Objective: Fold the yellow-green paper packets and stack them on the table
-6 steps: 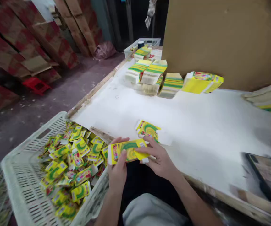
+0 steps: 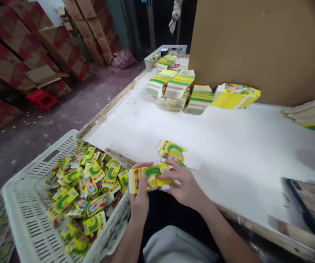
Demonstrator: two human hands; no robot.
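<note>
The yellow-and-green printed rectangular cardboard box (image 2: 152, 174) is held between the left hand (image 2: 140, 197) and right hand (image 2: 184, 184), at the flat white surface's (image 2: 228, 153) near edge, beside a pale slotted plastic basket (image 2: 27, 204).

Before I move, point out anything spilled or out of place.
Pale scraps litter the floor left of the table, as if dropped. A dark mug at the far basket looks odd amid the packaging. The yellow box in the left hand and right hand shows no clear damage.
</note>
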